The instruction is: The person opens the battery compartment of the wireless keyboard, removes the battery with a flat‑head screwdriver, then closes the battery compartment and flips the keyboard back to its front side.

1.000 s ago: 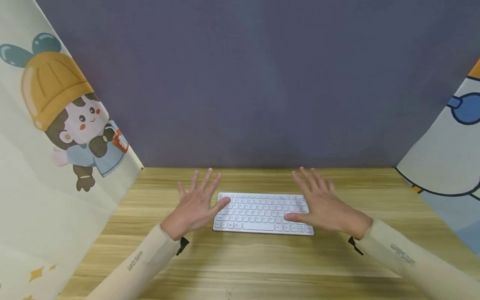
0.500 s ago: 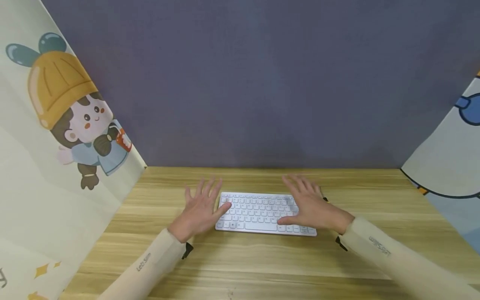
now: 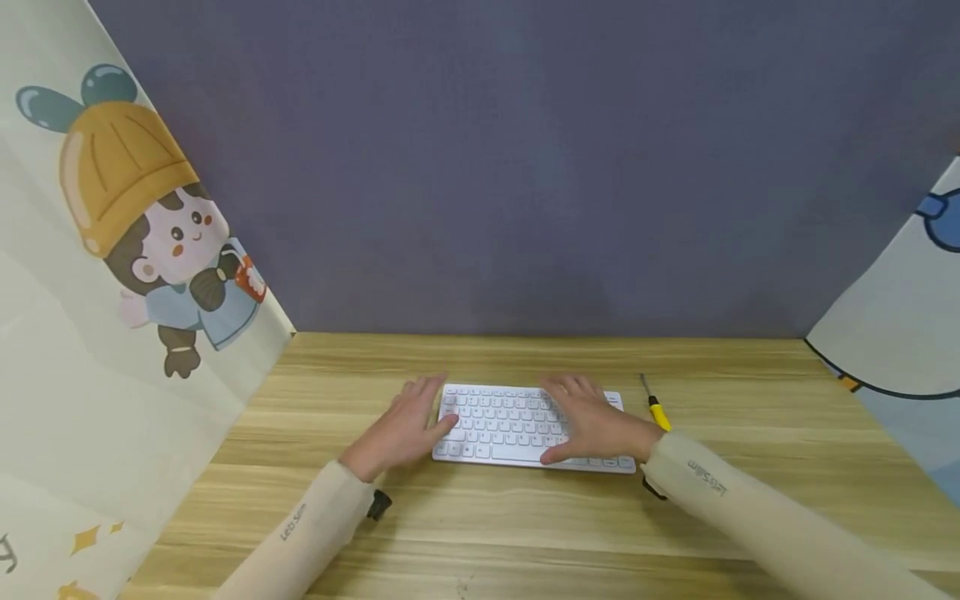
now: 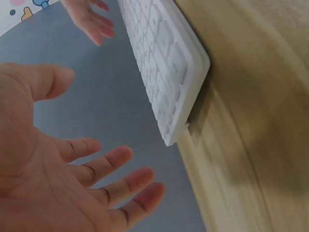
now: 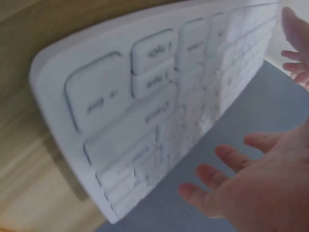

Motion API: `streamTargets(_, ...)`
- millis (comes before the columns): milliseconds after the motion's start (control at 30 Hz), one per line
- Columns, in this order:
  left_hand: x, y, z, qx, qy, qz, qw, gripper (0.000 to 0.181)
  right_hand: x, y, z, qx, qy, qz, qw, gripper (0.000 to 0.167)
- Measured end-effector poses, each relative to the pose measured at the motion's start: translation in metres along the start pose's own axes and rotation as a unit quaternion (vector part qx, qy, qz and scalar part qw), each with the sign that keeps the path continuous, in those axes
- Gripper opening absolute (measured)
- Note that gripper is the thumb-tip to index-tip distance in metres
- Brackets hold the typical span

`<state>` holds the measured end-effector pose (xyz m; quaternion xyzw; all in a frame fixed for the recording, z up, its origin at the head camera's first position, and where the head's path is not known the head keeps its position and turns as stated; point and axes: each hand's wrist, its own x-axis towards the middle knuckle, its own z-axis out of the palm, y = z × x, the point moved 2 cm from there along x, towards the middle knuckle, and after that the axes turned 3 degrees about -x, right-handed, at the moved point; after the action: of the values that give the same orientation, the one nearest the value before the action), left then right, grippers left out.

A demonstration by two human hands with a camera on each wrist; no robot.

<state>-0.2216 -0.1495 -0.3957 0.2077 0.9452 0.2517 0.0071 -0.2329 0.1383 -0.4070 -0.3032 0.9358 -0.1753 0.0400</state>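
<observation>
A white keyboard (image 3: 510, 427) lies flat on the wooden table. My left hand (image 3: 401, 427) is at its left end, thumb over the leftmost keys, fingers relaxed. Over the right part of the keys hovers my right hand (image 3: 596, 425), fingers spread and slightly bent. In the left wrist view the left hand (image 4: 72, 159) has a gap between its fingers and the keyboard (image 4: 166, 63). The right wrist view shows the right hand (image 5: 260, 179) above the keyboard (image 5: 145, 96), holding nothing.
A screwdriver with a yellow handle (image 3: 659, 414) lies right of the keyboard, beside my right wrist. The wooden table (image 3: 480, 533) ends at a dark grey-blue panel (image 3: 525, 167). Printed cartoon sheets (image 3: 90, 400) flank it.
My right hand has moved left over the keys, uncovering the screwdriver. The left hand's fingers have drawn closer together and lower. The view has shifted slightly.
</observation>
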Motion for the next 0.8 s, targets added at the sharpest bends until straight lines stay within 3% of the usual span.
streamTargets(467,0.006,-0.015,0.008,-0.043,-0.013,-0.030,0.9985,0.065,0.023,-0.002,0.015,-0.018,-0.037,0.009,0.9991,0.118)
streamTargets(800,0.009,-0.014,0.011,-0.069,-0.031,-0.037,0.9964,0.070,0.030,-0.010,0.019,-0.062,-0.065,0.025,0.9956,0.124)
